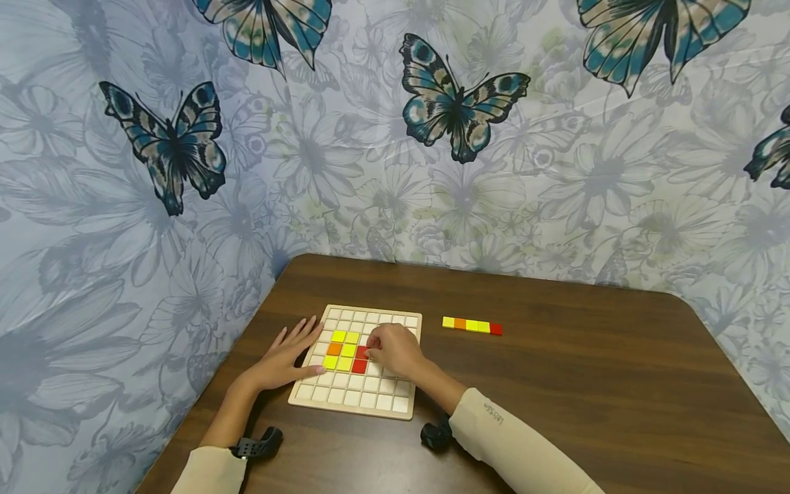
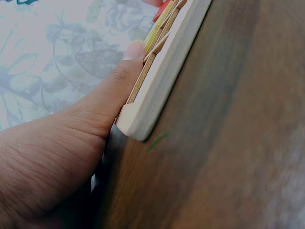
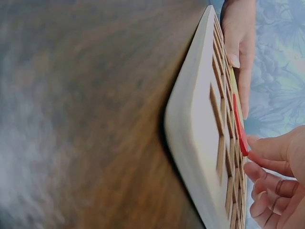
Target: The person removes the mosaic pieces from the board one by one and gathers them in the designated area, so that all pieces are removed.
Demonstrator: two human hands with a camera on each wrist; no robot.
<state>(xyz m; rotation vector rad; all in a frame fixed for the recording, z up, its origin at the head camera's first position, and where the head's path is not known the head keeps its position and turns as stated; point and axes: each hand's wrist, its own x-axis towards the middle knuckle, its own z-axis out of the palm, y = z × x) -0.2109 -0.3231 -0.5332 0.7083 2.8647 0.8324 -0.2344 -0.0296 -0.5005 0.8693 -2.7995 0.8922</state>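
A light wooden grid board (image 1: 350,407) lies on the table, its square cells partly filled with yellow tiles (image 1: 348,350), an orange tile (image 1: 334,349) and red tiles. My left hand (image 1: 286,357) rests along the board's left edge, fingers straight and spread, thumb over the rim beside the yellow tiles. Over the middle of the grid, my right hand (image 1: 395,348) pinches a red tile (image 3: 242,144) by its end between thumb and fingertip. That tile sits slightly tilted at the grid, next to another red tile (image 1: 358,366) lying in its cell.
Right of the board, a short row of yellow, orange and red tiles (image 1: 472,325) lies on the brown table (image 1: 586,384). A butterfly-patterned wall covering (image 1: 370,171) stands behind the table and along its left side. Black wrist devices (image 1: 262,444) sit at both cuffs.
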